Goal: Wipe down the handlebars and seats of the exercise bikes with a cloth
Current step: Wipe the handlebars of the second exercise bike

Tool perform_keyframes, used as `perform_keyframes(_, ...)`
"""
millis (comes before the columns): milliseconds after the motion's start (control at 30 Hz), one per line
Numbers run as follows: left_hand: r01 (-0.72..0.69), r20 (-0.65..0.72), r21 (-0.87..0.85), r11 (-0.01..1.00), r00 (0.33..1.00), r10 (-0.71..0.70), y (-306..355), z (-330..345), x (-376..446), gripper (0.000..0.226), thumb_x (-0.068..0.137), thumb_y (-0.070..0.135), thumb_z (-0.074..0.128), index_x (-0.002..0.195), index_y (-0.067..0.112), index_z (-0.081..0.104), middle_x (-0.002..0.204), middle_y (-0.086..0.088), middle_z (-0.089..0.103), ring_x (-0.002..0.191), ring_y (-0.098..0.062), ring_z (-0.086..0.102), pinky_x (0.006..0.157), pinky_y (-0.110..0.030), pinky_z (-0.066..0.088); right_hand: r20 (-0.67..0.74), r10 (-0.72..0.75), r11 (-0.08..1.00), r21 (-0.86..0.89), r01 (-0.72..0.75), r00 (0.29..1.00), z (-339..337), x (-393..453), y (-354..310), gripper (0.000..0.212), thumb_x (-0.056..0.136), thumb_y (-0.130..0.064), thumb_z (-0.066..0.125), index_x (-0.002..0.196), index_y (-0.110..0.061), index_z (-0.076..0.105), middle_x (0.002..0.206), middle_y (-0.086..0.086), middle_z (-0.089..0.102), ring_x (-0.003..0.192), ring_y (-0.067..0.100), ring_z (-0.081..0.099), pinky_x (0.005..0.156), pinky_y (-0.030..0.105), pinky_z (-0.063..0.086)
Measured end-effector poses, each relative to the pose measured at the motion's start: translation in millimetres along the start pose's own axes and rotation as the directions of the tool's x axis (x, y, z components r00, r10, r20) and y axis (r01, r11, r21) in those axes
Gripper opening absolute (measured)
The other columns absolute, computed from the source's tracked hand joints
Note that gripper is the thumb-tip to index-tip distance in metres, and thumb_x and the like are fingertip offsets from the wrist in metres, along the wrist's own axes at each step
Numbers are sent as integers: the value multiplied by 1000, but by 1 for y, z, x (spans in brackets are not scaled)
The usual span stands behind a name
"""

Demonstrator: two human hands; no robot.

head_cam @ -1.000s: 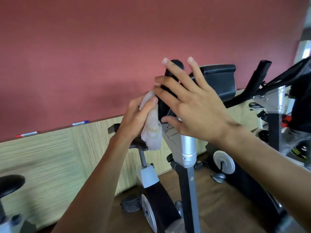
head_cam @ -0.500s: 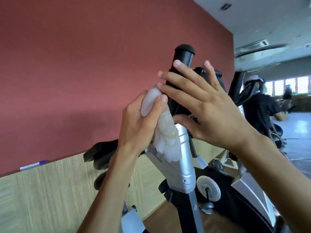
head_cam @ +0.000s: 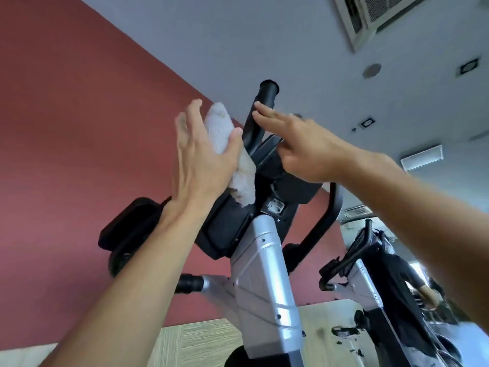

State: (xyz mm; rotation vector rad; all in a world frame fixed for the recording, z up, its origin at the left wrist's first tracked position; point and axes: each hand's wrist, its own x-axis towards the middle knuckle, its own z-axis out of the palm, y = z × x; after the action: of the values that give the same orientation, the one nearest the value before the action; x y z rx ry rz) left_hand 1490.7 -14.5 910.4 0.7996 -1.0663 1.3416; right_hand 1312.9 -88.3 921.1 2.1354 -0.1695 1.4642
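Against the black upright handlebar [head_cam: 260,116] of the nearest exercise bike [head_cam: 264,274], a white cloth [head_cam: 232,154] was held by the left hand [head_cam: 203,157]. The cloth was pinned between the palm and the thumb, with the fingers [head_cam: 189,120] stretched upward rather than curled; its fluffy top stood above the thumb, and its lower end hung down over the black console housing [head_cam: 238,221] at the top of the silver post. The cloth lay just beside the left flank of the handlebar, though contact with the bar itself could not be made out. The right hand [head_cam: 299,149] was held flat and wide, nothing being gripped, its fingertips [head_cam: 260,108] laid against the right side of the same bar below the round end cap, and its palm was placed over the console. A second handlebar [head_cam: 321,226] was seen curving down to the right of the housing. Beyond it, a second bike [head_cam: 370,274] was seen near the right edge, under a grey ceiling with an air-conditioning unit [head_cam: 397,14]. A red wall [head_cam: 66,128] filled the left side.
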Motion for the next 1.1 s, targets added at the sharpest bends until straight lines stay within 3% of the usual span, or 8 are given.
perform_keyframes(67, -89, -18, 140, 986, 996, 93, 3, 7, 6, 67, 98, 48, 58, 151, 13, 36, 163, -11, 29, 122, -32, 56, 90, -38, 46, 2, 51, 996, 66, -51, 999, -2, -1, -10, 76, 87, 9, 36, 159, -13, 31, 170, -8, 17, 153, 16, 26, 116, 20, 23)
perform_keyframes(167, -210, 48, 244, 947, 978, 205, 23, 23, 15, 61, 101, 47, 55, 148, 10, 41, 156, -10, 42, 125, -36, 56, 88, -46, 47, -32, 100, 981, 170, -93, 994, -2, -1, -14, 63, 83, -5, 35, 144, -3, 49, 154, 8, 49, 137, 29, 48, 113, 41, 37)
perform_keyframes(233, -314, 56, 260, 913, 949, 310, 25, 26, 6, 63, 98, 44, 61, 146, 6, 45, 147, -12, 53, 125, -33, 58, 89, -45, 51, -57, 121, 976, 188, -108, 991, -1, -5, -9, 69, 78, -9, 34, 144, -11, 52, 140, 1, 61, 122, 25, 57, 108, 40, 43)
perform_keyframes(333, -383, 30, 302, 873, 919, 393, -3, 14, -14, 67, 95, 43, 66, 145, 2, 47, 142, -13, 58, 125, -31, 60, 89, -43, 56, -4, 146, 979, 142, -144, 989, 2, -13, -5, 86, 79, 10, 33, 159, -23, 34, 163, -15, 31, 149, 9, 32, 120, 21, 22)
perform_keyframes(433, -394, 36, 358, 847, 912, 409, -29, 2, -28, 71, 96, 47, 63, 147, 1, 44, 146, -16, 55, 131, -32, 57, 97, -44, 54, 15, 161, 977, 136, -161, 987, 0, -14, -10, 86, 81, 12, 33, 160, -21, 31, 167, -15, 21, 154, 8, 22, 118, 17, 14)
perform_keyframes(700, -366, 20, 497, 787, 912, 411, 11, 32, -3, 77, 86, 46, 77, 143, 0, 52, 131, -14, 66, 113, -28, 68, 81, -37, 58, -83, 180, 976, 139, -168, 980, 2, -14, -19, 83, 82, 10, 35, 156, -27, 40, 162, -4, 38, 152, 20, 30, 123, 33, 25)
perform_keyframes(900, -377, -16, 508, 774, 895, 447, -61, -6, -53, 78, 93, 44, 70, 149, -2, 42, 140, -19, 58, 123, -33, 62, 95, -45, 57, -16, 117, 993, 25, -116, 993, 22, -22, -29, 87, 83, 8, 39, 163, -16, 17, 171, -6, 3, 157, 10, 3, 126, 29, 9)
perform_keyframes(1100, -307, -61, 579, 756, 908, 415, -27, 6, -44, 73, 86, 47, 78, 139, 3, 55, 125, -11, 67, 109, -27, 68, 82, -37, 57, 8, 97, 994, 39, -97, 995, 31, -26, -32, 93, 84, 7, 41, 164, -21, 5, 170, -14, -11, 155, 20, 20, 102, 17, 25)
